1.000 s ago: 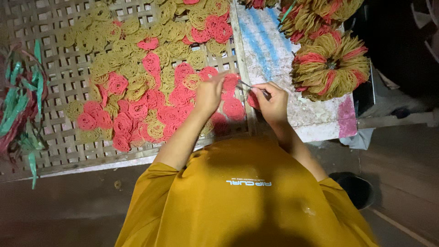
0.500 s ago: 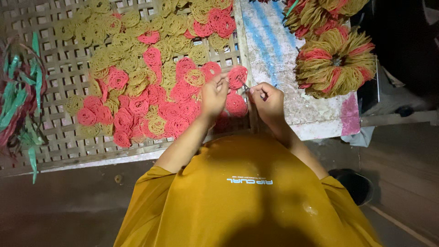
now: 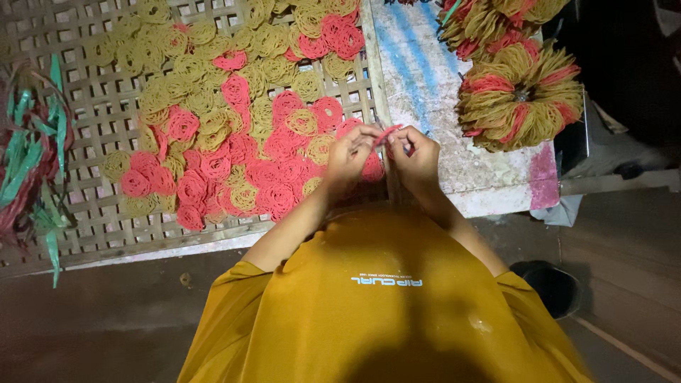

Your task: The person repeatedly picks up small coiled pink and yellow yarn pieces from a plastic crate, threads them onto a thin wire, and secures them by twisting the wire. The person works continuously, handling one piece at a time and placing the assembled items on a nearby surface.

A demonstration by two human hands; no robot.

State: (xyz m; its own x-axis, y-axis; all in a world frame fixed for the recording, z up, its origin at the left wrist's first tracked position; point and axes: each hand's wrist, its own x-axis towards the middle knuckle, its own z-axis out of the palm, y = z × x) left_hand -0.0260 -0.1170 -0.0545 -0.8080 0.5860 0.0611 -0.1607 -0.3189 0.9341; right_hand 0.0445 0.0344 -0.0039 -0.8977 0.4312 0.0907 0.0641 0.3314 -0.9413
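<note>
My left hand and my right hand meet just above the near edge of a woven bamboo rack. Both pinch one pink noodle-like coil piece between the fingertips. Under and left of my hands lie several flat round coils, pink ones and yellow ones, spread over the rack. My yellow shirt fills the bottom of the view and hides my lap.
A white board with blue streaks lies right of the rack. On it rest round bundles of folded yellow and pink coils. Green and red plastic strips hang at the far left. A dark shoe is on the floor.
Both hands have drawn a little closer together and nearer to me, still working the pink piece. The view has shifted slightly.
</note>
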